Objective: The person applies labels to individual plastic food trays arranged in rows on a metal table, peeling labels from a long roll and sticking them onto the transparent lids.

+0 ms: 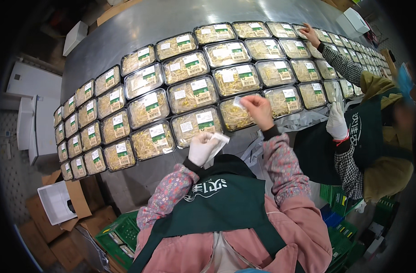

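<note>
Right now your right hand (pixel 258 110) is pinched shut on a small white label (pixel 238 102), held just above the unlabelled tray of sprouts (pixel 237 114) in the front row. That tray lies directly under the fingertips and a touch to their left, its long axis running left to right along the metal table (pixel 126 27). Your gloved left hand (pixel 202 148) sits nearer you than the tray, off its front left corner, curled around a white label sheet (pixel 218 141). A co-worker's hands (pixel 336 122) work well to the tray's right.
</note>
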The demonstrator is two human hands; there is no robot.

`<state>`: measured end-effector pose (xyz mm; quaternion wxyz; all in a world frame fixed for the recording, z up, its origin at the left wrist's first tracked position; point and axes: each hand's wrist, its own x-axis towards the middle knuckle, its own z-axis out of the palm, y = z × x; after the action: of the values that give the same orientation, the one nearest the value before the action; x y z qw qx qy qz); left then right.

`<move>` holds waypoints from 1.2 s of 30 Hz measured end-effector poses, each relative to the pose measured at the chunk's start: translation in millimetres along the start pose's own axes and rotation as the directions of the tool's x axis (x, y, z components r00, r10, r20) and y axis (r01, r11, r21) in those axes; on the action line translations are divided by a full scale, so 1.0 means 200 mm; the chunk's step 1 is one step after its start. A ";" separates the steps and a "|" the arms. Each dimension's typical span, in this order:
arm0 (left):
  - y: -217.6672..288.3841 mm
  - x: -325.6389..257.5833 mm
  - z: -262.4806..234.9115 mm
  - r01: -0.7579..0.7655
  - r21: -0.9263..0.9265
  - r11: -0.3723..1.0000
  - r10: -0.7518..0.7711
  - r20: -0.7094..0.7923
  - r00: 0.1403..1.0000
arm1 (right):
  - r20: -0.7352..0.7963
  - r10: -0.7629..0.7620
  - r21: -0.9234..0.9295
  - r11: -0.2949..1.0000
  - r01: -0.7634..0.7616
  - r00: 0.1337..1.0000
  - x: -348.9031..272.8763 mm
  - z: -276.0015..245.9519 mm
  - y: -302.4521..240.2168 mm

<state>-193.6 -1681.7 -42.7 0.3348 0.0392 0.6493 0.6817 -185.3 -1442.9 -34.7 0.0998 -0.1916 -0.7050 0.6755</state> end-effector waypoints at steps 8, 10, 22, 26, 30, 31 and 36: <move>-0.28 -0.33 -0.39 0.087 0.256 0.963 -0.048 -0.153 0.987 | 0.139 -0.029 -0.808 0.575 0.130 0.990 0.06 0.05 0.10; -0.33 -0.38 -0.51 0.091 0.242 0.966 -0.022 -0.274 0.962 | 0.079 0.046 -0.864 0.502 0.046 0.996 0.07 0.07 0.06; -0.97 -0.54 -1.33 0.349 0.499 0.793 0.202 -0.757 0.621 | -0.141 0.140 -0.369 0.911 -0.183 0.980 -0.47 -0.09 0.61; -1.05 -0.67 -1.26 0.123 0.442 0.889 0.203 -0.620 0.758 | -0.096 0.245 -0.091 0.963 -0.254 0.965 -0.32 0.12 0.83; -0.98 -0.82 -1.11 0.036 0.233 0.972 0.099 -0.541 0.835 | -0.233 0.234 0.106 0.971 -0.214 0.944 -0.28 0.18 0.88; -0.94 -0.85 -1.08 0.037 0.247 0.968 0.096 -0.508 0.856 | -0.240 0.212 0.138 0.973 -0.183 0.947 -0.29 0.18 0.88; -0.73 -0.95 -0.89 0.050 0.061 0.997 -0.029 -0.303 0.952 | 0.024 0.104 -0.035 0.994 -0.103 0.994 -0.56 0.46 0.66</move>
<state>-74.4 -1941.4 -129.9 0.2436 -0.0672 0.7162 0.6505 -103.2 -1569.8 -157.8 0.0524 -0.2206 -0.7066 0.6702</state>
